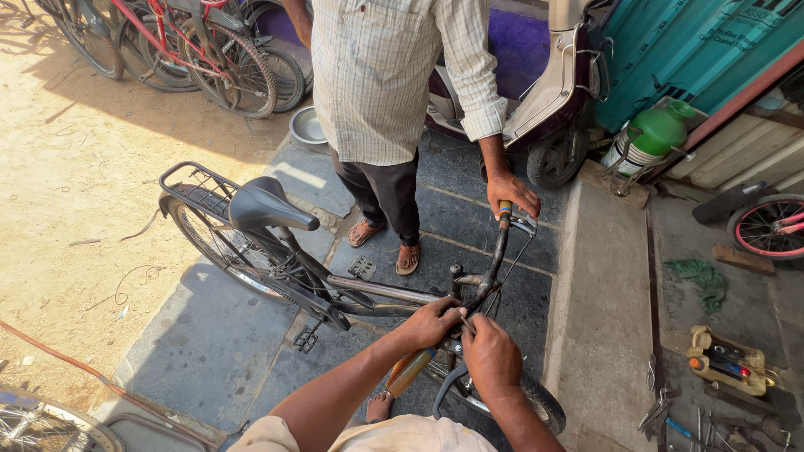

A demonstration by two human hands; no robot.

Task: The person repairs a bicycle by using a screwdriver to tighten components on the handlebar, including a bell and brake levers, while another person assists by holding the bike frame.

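bicycle stem point(463, 295) sat under my left hand point(431, 322), fingers curled on it; right hand point(492, 356) fingers pinched a thin tool point(466, 323).

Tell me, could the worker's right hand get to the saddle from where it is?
Probably not without shifting. The right hand is at the handlebar stem, beside the left hand. The saddle sits at the frame's far end; nothing blocks the way, but it looks a long stretch.
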